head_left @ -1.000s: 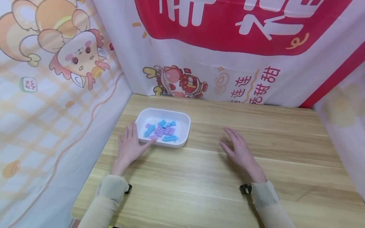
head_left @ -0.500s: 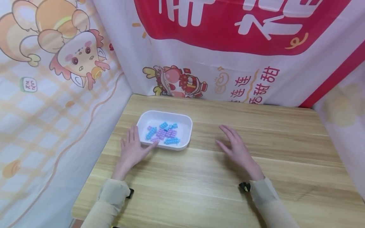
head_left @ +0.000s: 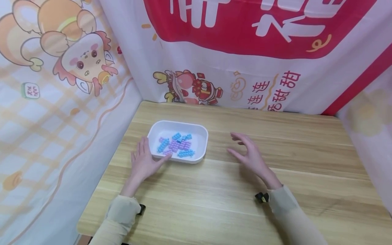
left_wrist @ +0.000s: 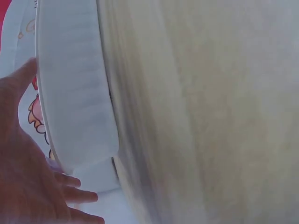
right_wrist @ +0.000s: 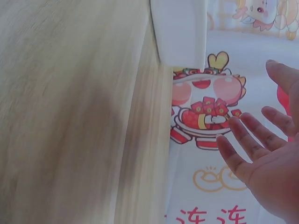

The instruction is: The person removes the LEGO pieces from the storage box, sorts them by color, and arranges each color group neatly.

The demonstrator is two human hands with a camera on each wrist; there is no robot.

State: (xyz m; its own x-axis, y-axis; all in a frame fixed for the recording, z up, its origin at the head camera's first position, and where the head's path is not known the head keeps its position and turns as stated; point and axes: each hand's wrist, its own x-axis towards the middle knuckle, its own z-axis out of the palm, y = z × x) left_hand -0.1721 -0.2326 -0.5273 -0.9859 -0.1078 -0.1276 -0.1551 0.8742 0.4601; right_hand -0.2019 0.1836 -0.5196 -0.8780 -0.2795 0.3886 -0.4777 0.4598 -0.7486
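A white rectangular tray (head_left: 200, 154) holding light blue and purple building blocks (head_left: 174, 146) stands on the left part of the table. My left hand (head_left: 144, 165) is at its near left corner, fingers stretched along the left side and thumb over the front rim. In the left wrist view the tray's outer wall (left_wrist: 77, 84) shows with the thumb at its rim and straight fingertips by its end. To the right of the tray, my right hand (head_left: 251, 156) hovers with thumb and fingers apart and nothing between them; the tray's end (right_wrist: 180, 35) appears above it in its wrist view.
The wooden table (head_left: 214, 197) runs back to a printed cloth (head_left: 239, 64) hanging behind it, with another patterned cloth (head_left: 61, 136) along the left side. Both forearms wear pale sleeves (head_left: 284, 204) with a small black device at each wrist.
The tray has shifted slightly toward me and to the right, with my left hand moving along with it. My right hand has come left, nearer the tray, its fingers bending a little more.
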